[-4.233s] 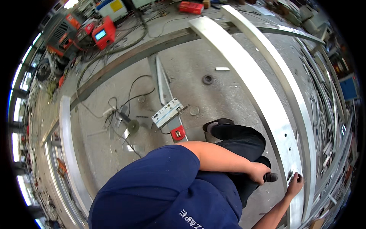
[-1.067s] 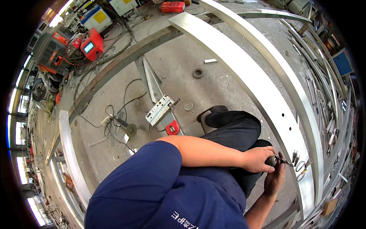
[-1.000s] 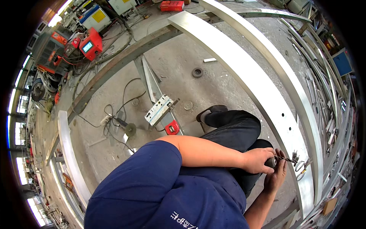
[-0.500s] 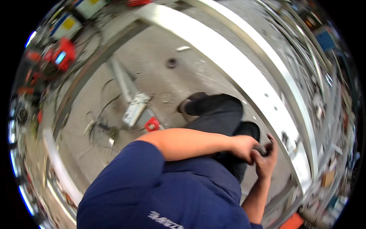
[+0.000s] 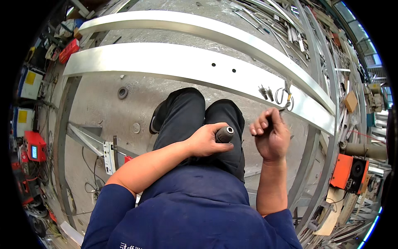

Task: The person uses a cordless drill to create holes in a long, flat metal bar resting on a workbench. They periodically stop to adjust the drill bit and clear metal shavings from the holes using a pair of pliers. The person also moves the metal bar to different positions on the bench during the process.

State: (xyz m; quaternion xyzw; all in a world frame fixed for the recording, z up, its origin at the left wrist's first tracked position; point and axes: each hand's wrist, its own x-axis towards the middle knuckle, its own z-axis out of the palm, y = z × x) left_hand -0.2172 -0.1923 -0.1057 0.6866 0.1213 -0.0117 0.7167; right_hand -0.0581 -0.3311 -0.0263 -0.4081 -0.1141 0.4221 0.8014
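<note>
A dark drill chuck (image 5: 224, 135), its metal mouth facing up, is wrapped in the fingers of my left hand (image 5: 204, 141) above my knees. Whatever is behind the chuck is hidden by the hand. My right hand (image 5: 272, 137) is raised at the near edge of a wide silver metal beam (image 5: 166, 60), fingers curled and thumb pressed in. A thin dark piece shows at its fingertips, too small to name. Just beyond it on the beam lie two short dark bits (image 5: 265, 93) and a looped dark cord (image 5: 280, 97) with a yellow part.
Two round holes pierce the wide beam. A narrower silver beam (image 5: 186, 23) runs behind it. Grey frame legs (image 5: 62, 124) stand at the left. An orange machine (image 5: 349, 173) sits at right, and metal offcuts (image 5: 273, 25) lie at far right. A dark ring (image 5: 122, 92) rests on the floor.
My hands were together around a dark thing at the right; they are now apart, the left holding the chuck nearer the middle, the right by the beam. The whole view has turned.
</note>
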